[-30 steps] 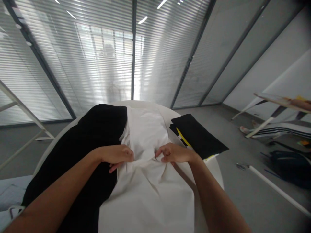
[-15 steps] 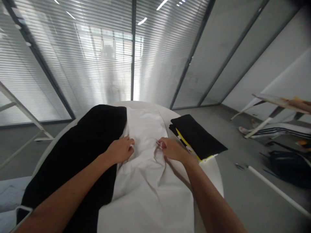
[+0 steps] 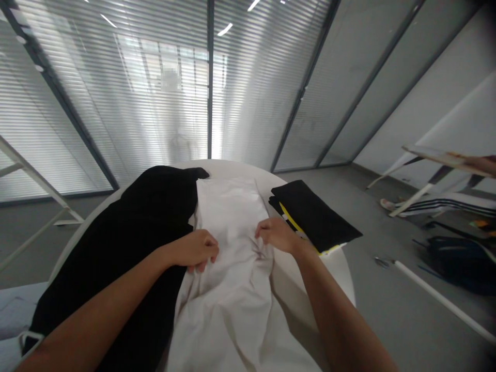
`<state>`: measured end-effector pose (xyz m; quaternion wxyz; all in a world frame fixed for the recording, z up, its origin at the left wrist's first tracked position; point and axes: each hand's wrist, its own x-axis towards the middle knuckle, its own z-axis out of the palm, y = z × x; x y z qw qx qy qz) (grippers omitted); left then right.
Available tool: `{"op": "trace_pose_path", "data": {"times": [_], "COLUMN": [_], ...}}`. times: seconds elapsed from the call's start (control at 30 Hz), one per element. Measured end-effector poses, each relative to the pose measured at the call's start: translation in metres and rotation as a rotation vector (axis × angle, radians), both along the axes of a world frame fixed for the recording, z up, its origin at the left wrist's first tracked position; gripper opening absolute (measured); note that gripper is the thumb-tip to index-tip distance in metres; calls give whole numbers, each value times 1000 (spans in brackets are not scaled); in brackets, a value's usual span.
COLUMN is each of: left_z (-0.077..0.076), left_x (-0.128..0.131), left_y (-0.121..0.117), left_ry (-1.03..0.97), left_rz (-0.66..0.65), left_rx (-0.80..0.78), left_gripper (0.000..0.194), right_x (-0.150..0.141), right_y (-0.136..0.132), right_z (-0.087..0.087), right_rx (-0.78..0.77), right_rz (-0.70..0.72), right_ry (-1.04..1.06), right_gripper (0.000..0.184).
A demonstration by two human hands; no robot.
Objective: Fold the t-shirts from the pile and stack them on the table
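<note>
A long white cloth [image 3: 232, 204] stretches away from me over the round white table [image 3: 248, 168], wrinkled between my hands and smoother at its far end. At its left edge, my left hand [image 3: 196, 250] has its fingers curled on the fabric. My right hand [image 3: 277, 233] pinches the right edge, where creases gather. A large black cloth [image 3: 132, 237] lies along the left side, partly under my left forearm. To the right of my right hand rests a folded black cloth [image 3: 312, 212] with yellow and white showing along its edge.
A white metal frame [image 3: 34, 175] stands at the left. On the right floor are a white pole [image 3: 442, 297], a small metal object [image 3: 381, 262] and a dark bag [image 3: 461, 261]. Another person's striped leg [image 3: 449, 205] is beneath a table [image 3: 430, 157]. Glass panels with blinds face me.
Both hands have shifted slightly, and the white cloth has been drawn toward me. Its far end lies nearer, uncovering the far tip of the black cloth. The creases have changed shape.
</note>
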<state>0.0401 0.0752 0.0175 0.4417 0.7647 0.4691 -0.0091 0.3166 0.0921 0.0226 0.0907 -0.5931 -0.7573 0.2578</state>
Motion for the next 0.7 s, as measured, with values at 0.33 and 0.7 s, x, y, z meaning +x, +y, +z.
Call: {"op": "trace_pose_path", "data": {"times": [0.33, 0.7], "left_z": [-22, -21], "left_x": [4, -10], "left_y": [15, 27], "left_ry": [392, 189], "left_rz": [423, 294], "left_rx": [611, 402], "left_gripper": [43, 24], "right_x": [-1, 16], "right_y": [7, 13], "right_z": [-34, -25], "right_rx": [264, 177], "right_rz": [-282, -80], "right_ry": [-224, -192], "right_gripper": [32, 24]}}
